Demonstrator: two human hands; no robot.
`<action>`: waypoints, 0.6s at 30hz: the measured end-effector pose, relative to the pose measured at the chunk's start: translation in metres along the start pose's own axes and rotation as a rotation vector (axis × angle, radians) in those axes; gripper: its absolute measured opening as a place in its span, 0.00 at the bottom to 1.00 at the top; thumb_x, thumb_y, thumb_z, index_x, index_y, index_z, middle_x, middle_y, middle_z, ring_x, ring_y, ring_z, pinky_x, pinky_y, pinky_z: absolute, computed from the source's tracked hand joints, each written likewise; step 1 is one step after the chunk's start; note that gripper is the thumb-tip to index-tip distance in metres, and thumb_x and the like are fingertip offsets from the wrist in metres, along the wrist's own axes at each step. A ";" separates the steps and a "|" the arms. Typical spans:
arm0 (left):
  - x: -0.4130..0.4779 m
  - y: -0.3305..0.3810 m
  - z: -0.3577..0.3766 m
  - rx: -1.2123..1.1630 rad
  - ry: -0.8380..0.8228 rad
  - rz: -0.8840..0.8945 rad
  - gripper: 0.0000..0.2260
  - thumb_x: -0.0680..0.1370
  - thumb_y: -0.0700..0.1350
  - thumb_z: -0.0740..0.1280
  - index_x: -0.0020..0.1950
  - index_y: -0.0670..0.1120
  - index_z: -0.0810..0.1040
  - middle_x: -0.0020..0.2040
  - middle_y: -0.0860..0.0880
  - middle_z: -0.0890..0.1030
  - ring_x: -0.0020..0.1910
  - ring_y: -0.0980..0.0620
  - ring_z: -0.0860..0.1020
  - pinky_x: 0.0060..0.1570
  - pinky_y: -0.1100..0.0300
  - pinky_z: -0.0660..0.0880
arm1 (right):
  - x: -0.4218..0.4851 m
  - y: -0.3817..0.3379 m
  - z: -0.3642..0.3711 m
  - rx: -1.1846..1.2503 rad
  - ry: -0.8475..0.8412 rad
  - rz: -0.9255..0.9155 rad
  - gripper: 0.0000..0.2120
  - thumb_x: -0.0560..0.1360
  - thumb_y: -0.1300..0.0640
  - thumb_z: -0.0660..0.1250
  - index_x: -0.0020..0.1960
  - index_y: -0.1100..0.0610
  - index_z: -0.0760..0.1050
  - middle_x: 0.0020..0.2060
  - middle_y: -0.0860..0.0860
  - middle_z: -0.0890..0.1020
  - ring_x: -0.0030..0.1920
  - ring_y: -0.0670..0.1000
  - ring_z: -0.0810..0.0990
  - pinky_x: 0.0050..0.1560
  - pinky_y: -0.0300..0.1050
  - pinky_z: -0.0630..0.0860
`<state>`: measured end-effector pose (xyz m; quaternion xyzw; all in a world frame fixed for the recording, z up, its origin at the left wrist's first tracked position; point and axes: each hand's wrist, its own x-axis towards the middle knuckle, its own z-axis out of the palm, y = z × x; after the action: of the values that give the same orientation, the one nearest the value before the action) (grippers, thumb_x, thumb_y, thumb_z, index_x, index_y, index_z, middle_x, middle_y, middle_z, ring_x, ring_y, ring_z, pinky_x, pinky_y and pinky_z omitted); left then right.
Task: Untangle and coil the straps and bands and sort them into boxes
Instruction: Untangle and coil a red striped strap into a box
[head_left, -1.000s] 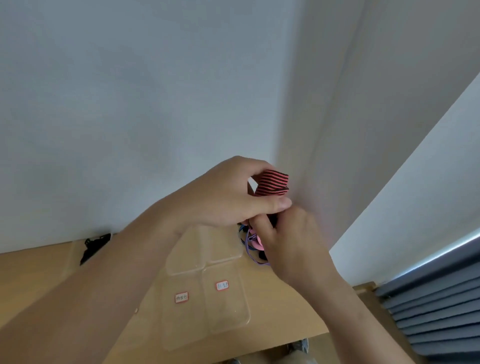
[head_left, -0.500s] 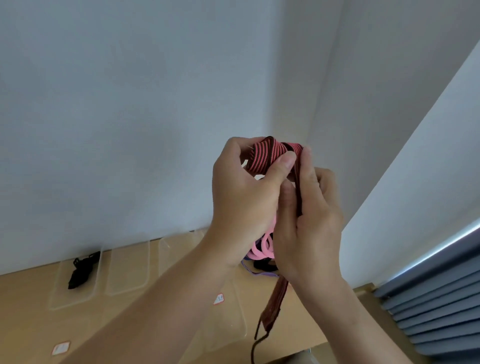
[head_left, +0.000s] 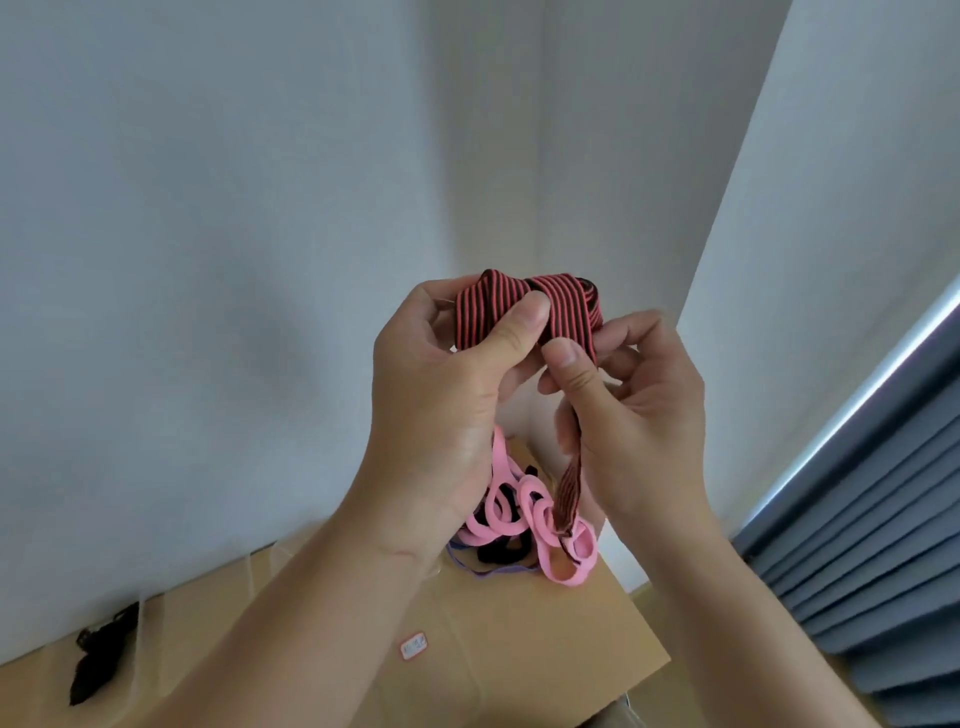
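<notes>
Left hand (head_left: 441, 415): centre frame, thumb and fingers pinching a folded red-and-black striped strap (head_left: 566, 306).
Right hand (head_left: 634, 431): just beside it, thumb and forefinger pinching the same strap; its tail hangs down.
Below hands: tangled pink bands (head_left: 524, 514) on wooden table (head_left: 545, 639).
Lower left: black strap (head_left: 98, 660).

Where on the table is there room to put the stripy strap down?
The table has bare wood at its right front corner, between the pink bands and the front edge, right of the small label. Crowded: the back corner by the wall, where pink, black and purple bands tangle.
</notes>
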<state>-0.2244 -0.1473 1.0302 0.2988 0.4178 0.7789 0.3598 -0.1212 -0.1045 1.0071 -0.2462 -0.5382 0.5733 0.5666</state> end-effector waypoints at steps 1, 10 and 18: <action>-0.001 0.001 0.001 -0.019 -0.022 -0.021 0.13 0.73 0.36 0.74 0.54 0.34 0.76 0.54 0.29 0.80 0.51 0.32 0.84 0.51 0.44 0.81 | 0.001 0.001 -0.002 -0.007 -0.016 -0.011 0.13 0.73 0.56 0.71 0.42 0.58 0.65 0.29 0.51 0.80 0.20 0.47 0.70 0.22 0.36 0.67; 0.000 0.011 -0.015 0.039 -0.179 -0.087 0.10 0.75 0.38 0.72 0.52 0.35 0.77 0.52 0.32 0.82 0.51 0.37 0.85 0.48 0.52 0.81 | 0.001 0.024 -0.014 -0.259 -0.216 -0.167 0.11 0.78 0.53 0.67 0.37 0.50 0.74 0.22 0.46 0.74 0.20 0.45 0.68 0.25 0.34 0.65; 0.003 0.029 -0.051 0.176 -0.293 -0.204 0.12 0.72 0.40 0.69 0.54 0.37 0.80 0.44 0.43 0.83 0.47 0.46 0.84 0.48 0.53 0.83 | 0.023 0.026 -0.016 -0.801 -0.385 -0.528 0.19 0.70 0.76 0.64 0.45 0.54 0.83 0.30 0.43 0.77 0.32 0.42 0.75 0.33 0.32 0.68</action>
<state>-0.2738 -0.1786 1.0321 0.3953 0.4556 0.6471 0.4664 -0.1228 -0.0718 0.9864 -0.1899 -0.8538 0.1945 0.4439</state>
